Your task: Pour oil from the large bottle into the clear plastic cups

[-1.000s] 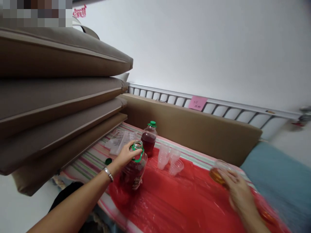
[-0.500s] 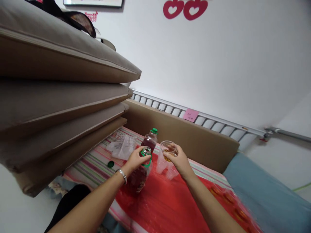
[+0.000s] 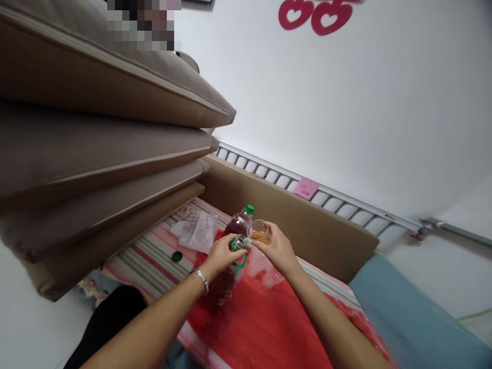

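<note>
My left hand [image 3: 223,254] is closed around the neck of an uncapped bottle [image 3: 225,287] of dark red liquid, which has a green ring and handle at its neck. In my right hand [image 3: 279,248] is a clear plastic cup [image 3: 259,233] with amber contents, tilted toward the bottle's open mouth. The cup's rim is close to the mouth; whether they touch I cannot tell. Right behind stands a second bottle [image 3: 239,221] of dark liquid with its green cap on. Clear plastic cups [image 3: 271,274] lie beneath my right hand, partly hidden.
A loose green cap [image 3: 177,257] and a clear plastic bag [image 3: 198,230] lie on the striped cloth [image 3: 154,261]. Red plastic sheeting [image 3: 269,318] covers the near part. Stacked cushions [image 3: 115,148] rise at the left, and a brown panel [image 3: 300,223] borders the back.
My right hand has brought the cup left to the bottle's mouth and tipped it over. My left hand keeps its hold on the bottle. The camera view has shifted slightly.
</note>
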`<action>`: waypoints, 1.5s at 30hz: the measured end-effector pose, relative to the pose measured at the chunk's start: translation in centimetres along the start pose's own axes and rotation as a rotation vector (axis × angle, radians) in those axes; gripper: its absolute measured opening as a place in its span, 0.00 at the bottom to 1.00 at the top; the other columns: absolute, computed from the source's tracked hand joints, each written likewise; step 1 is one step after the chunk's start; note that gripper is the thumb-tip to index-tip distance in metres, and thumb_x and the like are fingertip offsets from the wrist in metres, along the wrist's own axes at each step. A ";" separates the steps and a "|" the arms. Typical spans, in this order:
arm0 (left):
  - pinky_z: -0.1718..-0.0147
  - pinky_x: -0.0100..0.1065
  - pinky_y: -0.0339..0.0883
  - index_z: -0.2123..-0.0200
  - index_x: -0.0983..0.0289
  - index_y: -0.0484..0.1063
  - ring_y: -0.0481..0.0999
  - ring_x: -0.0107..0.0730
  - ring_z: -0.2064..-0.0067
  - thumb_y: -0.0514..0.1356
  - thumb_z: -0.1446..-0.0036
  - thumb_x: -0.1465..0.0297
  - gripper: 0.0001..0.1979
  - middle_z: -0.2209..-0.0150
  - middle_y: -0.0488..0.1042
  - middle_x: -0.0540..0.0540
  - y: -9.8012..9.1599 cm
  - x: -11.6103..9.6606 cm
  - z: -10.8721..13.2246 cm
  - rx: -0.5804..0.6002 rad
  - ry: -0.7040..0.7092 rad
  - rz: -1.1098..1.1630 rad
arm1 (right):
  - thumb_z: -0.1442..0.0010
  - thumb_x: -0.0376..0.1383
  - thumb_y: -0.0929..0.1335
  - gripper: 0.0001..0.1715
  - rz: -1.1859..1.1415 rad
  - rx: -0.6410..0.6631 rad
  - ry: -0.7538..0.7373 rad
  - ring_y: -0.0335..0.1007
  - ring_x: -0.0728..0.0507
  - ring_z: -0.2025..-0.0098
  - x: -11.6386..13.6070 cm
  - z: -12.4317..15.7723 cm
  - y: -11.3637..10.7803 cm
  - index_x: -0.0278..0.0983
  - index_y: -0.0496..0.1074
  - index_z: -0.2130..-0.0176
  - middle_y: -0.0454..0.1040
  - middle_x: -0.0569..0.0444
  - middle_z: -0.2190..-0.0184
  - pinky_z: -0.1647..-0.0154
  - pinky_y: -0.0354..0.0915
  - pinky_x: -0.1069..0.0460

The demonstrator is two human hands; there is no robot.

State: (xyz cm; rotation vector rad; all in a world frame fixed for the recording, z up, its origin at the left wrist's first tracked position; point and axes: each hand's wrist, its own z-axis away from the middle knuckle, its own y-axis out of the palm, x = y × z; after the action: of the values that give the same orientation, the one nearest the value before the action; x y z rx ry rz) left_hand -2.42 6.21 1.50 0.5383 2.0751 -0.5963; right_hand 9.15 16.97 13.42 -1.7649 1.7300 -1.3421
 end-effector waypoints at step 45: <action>0.52 0.48 0.68 0.52 0.64 0.70 0.75 0.40 0.55 0.64 0.47 0.62 0.20 0.55 0.76 0.57 -0.1 0.1 -0.2 -0.009 -0.019 0.021 | 0.46 0.31 0.68 0.30 0.342 0.042 -0.486 0.52 0.36 0.35 0.8 -0.3 0.4 0.37 0.63 0.43 0.64 0.45 0.39 0.35 0.44 0.36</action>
State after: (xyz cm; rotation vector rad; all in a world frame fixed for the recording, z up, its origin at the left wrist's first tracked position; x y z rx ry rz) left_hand -2.69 6.24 1.50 0.5471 2.0509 -0.5772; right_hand 8.49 16.26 13.61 -1.5186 1.6119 -0.7274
